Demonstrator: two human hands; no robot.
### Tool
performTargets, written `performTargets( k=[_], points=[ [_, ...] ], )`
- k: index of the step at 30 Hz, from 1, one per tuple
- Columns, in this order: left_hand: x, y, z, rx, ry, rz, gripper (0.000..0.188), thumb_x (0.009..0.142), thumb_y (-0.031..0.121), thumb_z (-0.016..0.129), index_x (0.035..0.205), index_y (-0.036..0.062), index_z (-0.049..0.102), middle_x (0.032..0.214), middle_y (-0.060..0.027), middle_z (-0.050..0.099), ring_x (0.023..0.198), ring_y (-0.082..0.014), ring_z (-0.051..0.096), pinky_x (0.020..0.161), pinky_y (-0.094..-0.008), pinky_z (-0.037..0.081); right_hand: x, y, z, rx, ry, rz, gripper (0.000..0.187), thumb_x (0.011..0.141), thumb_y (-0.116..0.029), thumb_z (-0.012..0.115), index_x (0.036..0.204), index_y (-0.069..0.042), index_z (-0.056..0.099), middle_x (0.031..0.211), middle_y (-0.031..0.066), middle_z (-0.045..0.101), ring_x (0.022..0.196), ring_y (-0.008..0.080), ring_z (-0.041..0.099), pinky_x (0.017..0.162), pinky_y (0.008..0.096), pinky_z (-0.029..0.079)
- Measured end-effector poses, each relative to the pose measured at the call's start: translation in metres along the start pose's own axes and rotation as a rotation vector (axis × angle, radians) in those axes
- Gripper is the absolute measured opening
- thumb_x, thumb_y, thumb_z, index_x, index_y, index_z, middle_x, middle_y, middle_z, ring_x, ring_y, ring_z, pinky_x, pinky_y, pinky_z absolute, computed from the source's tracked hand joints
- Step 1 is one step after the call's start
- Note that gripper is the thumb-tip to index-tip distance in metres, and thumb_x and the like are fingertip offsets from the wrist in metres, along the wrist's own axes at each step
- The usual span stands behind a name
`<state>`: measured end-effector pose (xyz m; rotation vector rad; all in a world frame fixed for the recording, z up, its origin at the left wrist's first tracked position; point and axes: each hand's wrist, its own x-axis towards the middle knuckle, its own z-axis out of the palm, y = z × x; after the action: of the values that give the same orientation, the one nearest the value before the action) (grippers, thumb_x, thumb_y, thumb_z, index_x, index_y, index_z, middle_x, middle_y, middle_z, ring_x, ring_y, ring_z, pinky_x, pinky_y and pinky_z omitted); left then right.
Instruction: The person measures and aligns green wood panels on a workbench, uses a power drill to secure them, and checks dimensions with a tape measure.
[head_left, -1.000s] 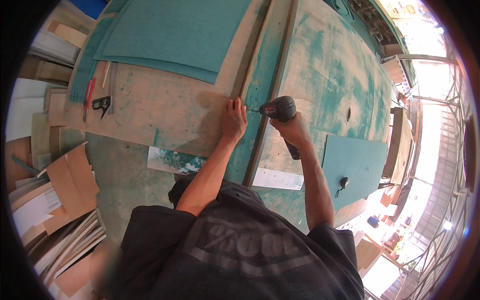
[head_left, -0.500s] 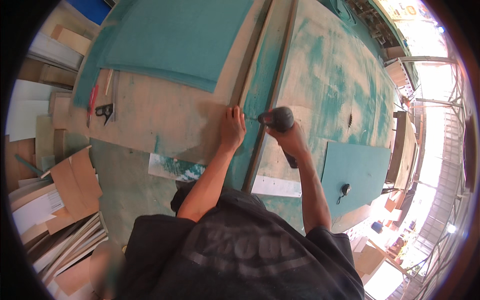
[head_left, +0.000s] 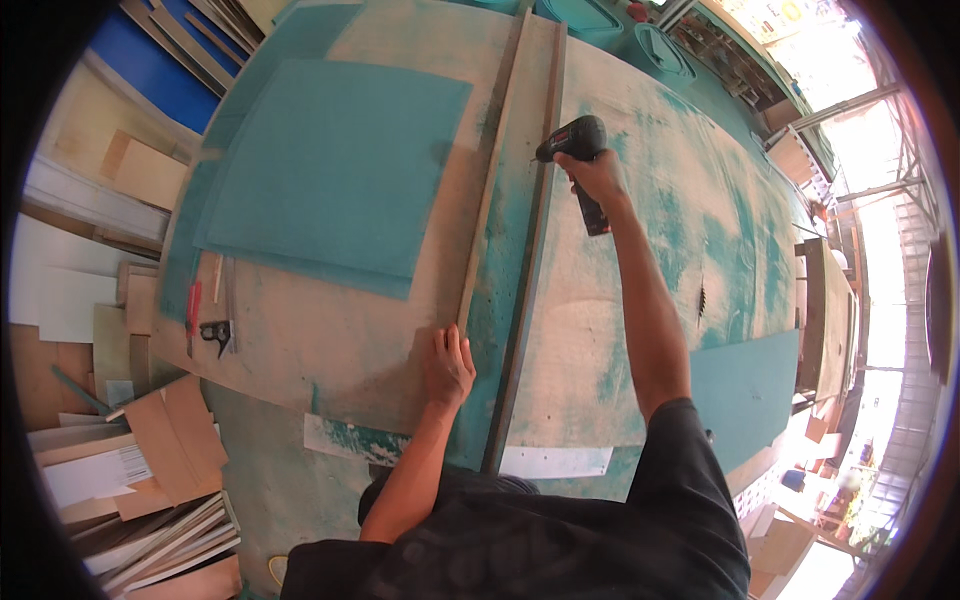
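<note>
My right hand [head_left: 600, 178] is wrapped round the grip of a dark cordless drill [head_left: 580, 138], held over the far part of the workbench. The drill's thin bit points left, above the long board between two wooden strips; whether its tip touches wood I cannot tell. At the near end of the left wooden strip [head_left: 492, 190], my left hand [head_left: 449, 372] has its fingers curled over the wood. The right wooden strip [head_left: 527, 300] runs beside it, almost to my body. Between them lies a teal-stained board [head_left: 499, 300].
Teal sheets [head_left: 340, 170] are stacked at left, near a red-handled tool [head_left: 193, 310] and a combination square [head_left: 216, 335]. A small dark spiral piece [head_left: 702, 296] and another teal sheet [head_left: 745, 395] lie at right. Board offcuts [head_left: 170, 440] crowd the left side.
My right hand has carried the drill away from me, toward the far end of the strips. My left hand stays near the left strip's near end. The view has shifted farther forward.
</note>
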<state>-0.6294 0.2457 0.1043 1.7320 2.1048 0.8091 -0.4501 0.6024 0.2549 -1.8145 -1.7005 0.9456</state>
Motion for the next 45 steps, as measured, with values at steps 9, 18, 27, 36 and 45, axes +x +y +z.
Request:
performTargets(
  k=[9, 18, 27, 36, 45],
  points=[
    [-0.001, -0.009, 0.006, 0.042, 0.005, -0.021, 0.034, 0.098, 0.02, 0.054, 0.124, -0.0012, 0.053, 0.106, -0.0188, 0.057, 0.093, -0.0358, 0.06, 0.077, -0.0435, 0.052, 0.105, -0.018, 0.029, -0.02, -0.096, 0.034, 0.033, 0.075, -0.025, 0.083, 0.086, 0.003, 0.07, 0.066, 0.0076, 0.065, 0.054, 0.0184, 0.064, 0.05, 0.0336, 0.053],
    [0.004, -0.002, -0.002, 0.06, -0.024, -0.034, 0.035, 0.099, 0.022, 0.053, 0.125, -0.0015, 0.052, 0.107, -0.0191, 0.057, 0.096, -0.0361, 0.06, 0.079, -0.0429, 0.054, 0.117, -0.018, 0.038, -0.101, -0.12, 0.012, 0.032, 0.075, -0.023, 0.083, 0.083, 0.004, 0.069, 0.065, 0.0089, 0.065, 0.053, 0.0184, 0.063, 0.048, 0.0335, 0.052],
    [0.004, -0.002, 0.0, 0.047, -0.018, -0.036, 0.036, 0.098, 0.021, 0.054, 0.126, -0.002, 0.052, 0.108, -0.0189, 0.058, 0.097, -0.0362, 0.061, 0.079, -0.0429, 0.054, 0.126, -0.016, 0.039, -0.229, -0.11, -0.004, 0.043, 0.072, -0.034, 0.085, 0.085, 0.005, 0.07, 0.072, 0.0135, 0.069, 0.06, 0.0255, 0.07, 0.058, 0.0389, 0.055],
    [0.002, -0.005, 0.005, 0.015, -0.032, -0.044, 0.036, 0.098, 0.02, 0.054, 0.127, -0.0015, 0.05, 0.108, -0.0187, 0.057, 0.097, -0.0361, 0.06, 0.08, -0.0425, 0.053, 0.144, -0.032, 0.033, -0.259, -0.25, 0.043, 0.035, 0.075, -0.029, 0.083, 0.084, 0.002, 0.07, 0.07, 0.0107, 0.068, 0.057, 0.0213, 0.067, 0.055, 0.0366, 0.053],
    [0.002, -0.004, 0.003, 0.013, -0.012, -0.041, 0.036, 0.099, 0.021, 0.053, 0.126, -0.0017, 0.051, 0.108, -0.0188, 0.057, 0.097, -0.0367, 0.059, 0.08, -0.0438, 0.052, 0.147, -0.043, 0.03, -0.321, -0.328, 0.05, 0.035, 0.083, -0.031, 0.08, 0.087, 0.002, 0.069, 0.07, 0.0089, 0.067, 0.055, 0.0178, 0.064, 0.054, 0.0334, 0.054]
  ],
)
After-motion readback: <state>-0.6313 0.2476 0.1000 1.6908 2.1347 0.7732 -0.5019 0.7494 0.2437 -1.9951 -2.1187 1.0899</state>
